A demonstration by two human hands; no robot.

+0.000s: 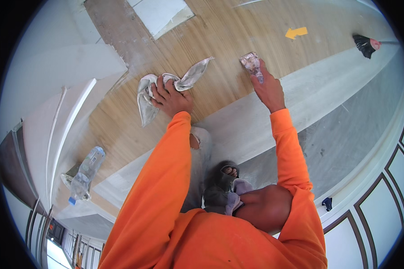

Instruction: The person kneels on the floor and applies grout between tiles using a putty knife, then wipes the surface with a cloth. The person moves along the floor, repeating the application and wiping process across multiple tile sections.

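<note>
My left hand (171,97) presses down on a crumpled grey-white rag (166,87) lying on the wood-look floor (220,40), fingers curled over the cloth. My right hand (268,88) reaches farther out and grips a small dirty scraper-like tool (251,62) held against the floor, where the wood pattern meets a pale dusty strip (265,121). Both arms wear orange sleeves. I crouch over the floor, and my foot in a dark sandal (222,181) shows below.
A clear plastic bottle with a blue cap (85,172) lies at the left on the floor. A yellow arrow sticker (296,32) and a black brush with a red handle (366,45) are at the upper right. White panelled walls (377,215) curve along the right and left.
</note>
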